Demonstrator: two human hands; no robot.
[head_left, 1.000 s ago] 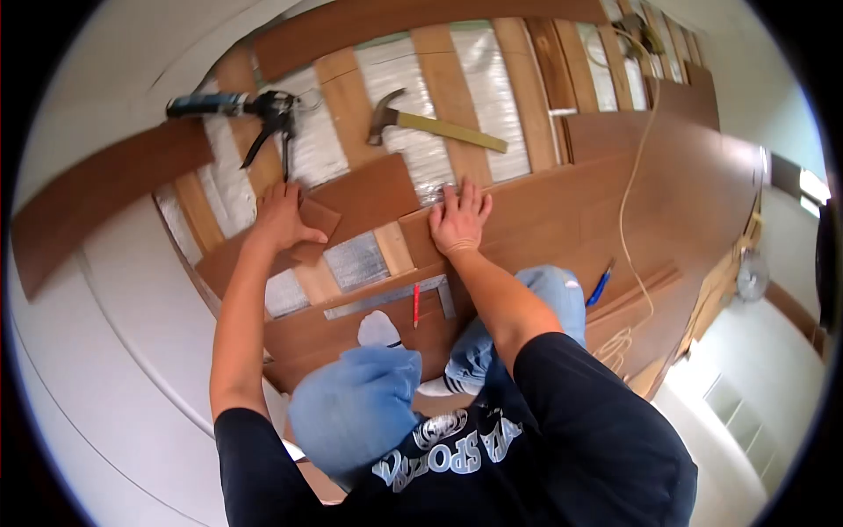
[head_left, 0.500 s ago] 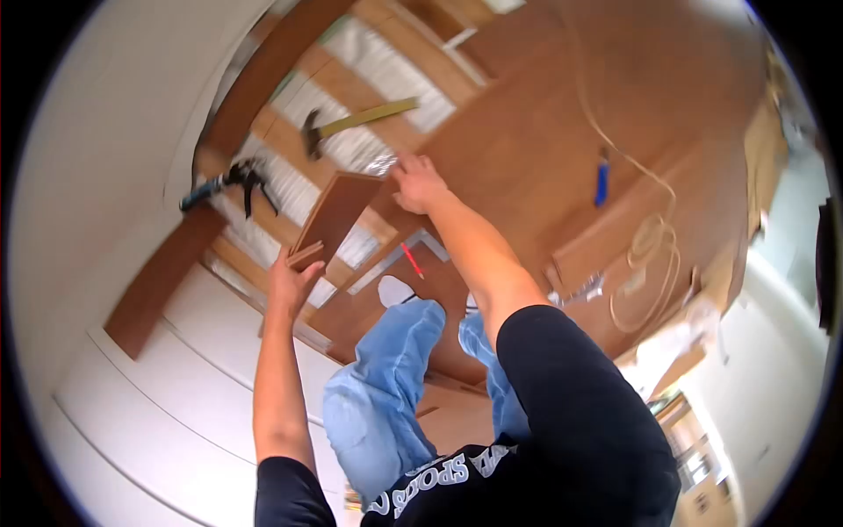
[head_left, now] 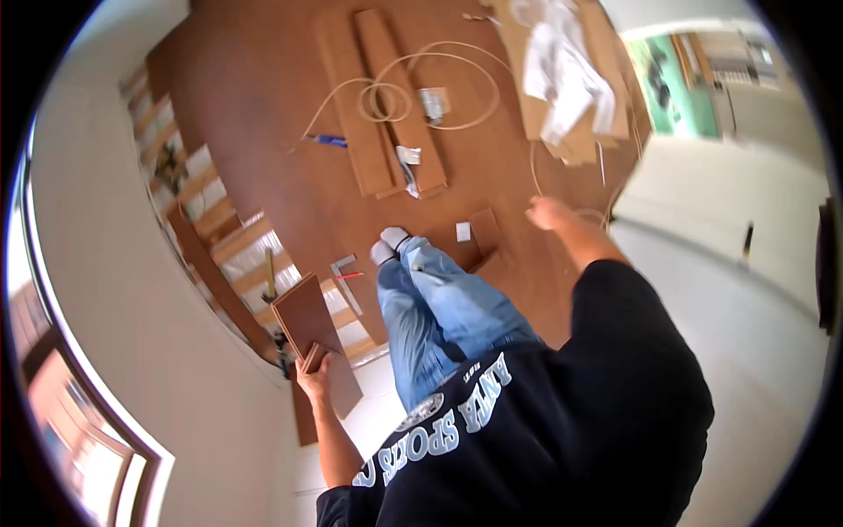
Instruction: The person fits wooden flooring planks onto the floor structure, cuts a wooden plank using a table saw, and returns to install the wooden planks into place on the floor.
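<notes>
My left hand (head_left: 314, 379) grips brown floorboard pieces (head_left: 309, 314): a wide one standing tilted, and a small piece against it under my thumb. How their edges meet inside the hand cannot be made out. My right hand (head_left: 549, 212), fingers curled in with nothing visible in them, hangs out to the right over the brown floor. A thin beige hose (head_left: 533, 167) passes close to it. In front of my left hand, a hammer (head_left: 270, 272) lies on the wooden battens. A metal square (head_left: 353, 285) and a red pencil (head_left: 349, 276) rest beside my feet.
Long floorboards (head_left: 373, 114) lie ahead with the coiled hose (head_left: 384, 103) across them. A blue-handled tool (head_left: 329, 140) lies to their left. White cloth or plastic (head_left: 562, 70) covers cardboard (head_left: 571, 145). Battens (head_left: 250, 241) line the left wall; a white door (head_left: 702, 202) stands right.
My view has turned to the right. My right hand has left the battens and swung out over the floor at right. My left hand still holds the floorboard pieces.
</notes>
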